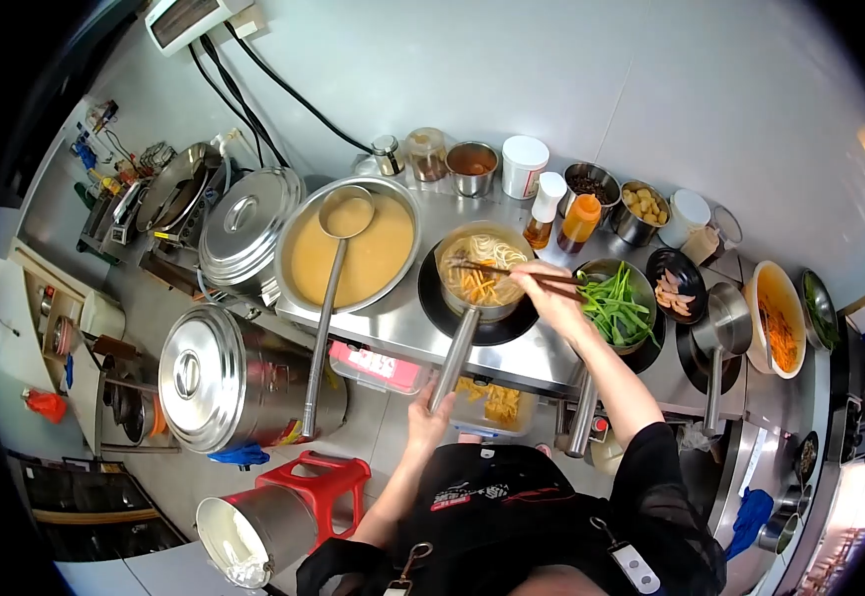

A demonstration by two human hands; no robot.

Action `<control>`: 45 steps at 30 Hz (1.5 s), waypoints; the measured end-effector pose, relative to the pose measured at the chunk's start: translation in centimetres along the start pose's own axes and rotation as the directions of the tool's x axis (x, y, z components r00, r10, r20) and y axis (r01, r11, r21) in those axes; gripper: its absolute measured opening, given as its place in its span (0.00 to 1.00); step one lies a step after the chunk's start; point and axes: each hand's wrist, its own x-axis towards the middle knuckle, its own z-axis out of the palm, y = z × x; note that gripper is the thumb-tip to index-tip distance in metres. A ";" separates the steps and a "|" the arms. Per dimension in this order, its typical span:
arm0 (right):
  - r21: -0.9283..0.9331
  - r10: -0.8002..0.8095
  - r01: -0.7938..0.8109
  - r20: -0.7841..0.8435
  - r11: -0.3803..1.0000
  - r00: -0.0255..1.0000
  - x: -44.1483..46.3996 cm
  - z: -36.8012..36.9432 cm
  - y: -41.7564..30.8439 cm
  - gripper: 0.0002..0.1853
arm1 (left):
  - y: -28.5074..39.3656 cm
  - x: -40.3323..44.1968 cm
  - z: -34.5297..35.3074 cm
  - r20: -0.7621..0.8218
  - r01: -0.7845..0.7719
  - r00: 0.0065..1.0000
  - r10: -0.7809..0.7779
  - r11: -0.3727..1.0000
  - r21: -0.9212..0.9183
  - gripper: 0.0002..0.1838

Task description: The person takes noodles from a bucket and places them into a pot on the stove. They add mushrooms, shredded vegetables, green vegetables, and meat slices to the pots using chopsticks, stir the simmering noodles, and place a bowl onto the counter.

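Noodles [493, 248] and orange strips [477, 286] share a saucepan [495, 314] over a black disc [431, 306] on the steel surface [557, 356]. Our left grip [426, 422] is closed round the end of its long handle [454, 360]; our right grip [550, 293] is closed on dark chopsticks [492, 269], tips at the food. To stir well, in our judgement, we should brace the handle, slide the tips beneath the strands and lift them loosely apart, with small turns that spill nothing. Greens [619, 308] lie near our right wrist; a wide sweep could snag them.
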 end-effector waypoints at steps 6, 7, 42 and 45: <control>-0.087 0.034 -0.048 -0.155 0.995 0.987 -0.7 -2.6 1.8 0.12 | 1.9 -0.3 -0.1 0.055 0.146 0.989 -0.140 0.983 -0.108 0.34; -0.120 0.028 -0.044 -0.134 0.992 0.991 -1.3 -3.1 1.2 0.12 | 2.0 -0.3 -0.2 0.061 0.148 0.988 -0.142 0.983 -0.111 0.34; -0.012 -0.143 0.142 -0.111 0.990 0.984 -2.5 -2.6 3.7 0.07 | 1.5 -0.1 0.1 -0.019 0.044 0.999 -0.043 0.998 0.041 0.30; -0.054 -0.175 0.170 -0.103 0.984 0.979 -2.9 -2.8 4.1 0.07 | 1.1 -0.1 0.0 -0.022 0.049 0.999 -0.049 0.998 0.039 0.30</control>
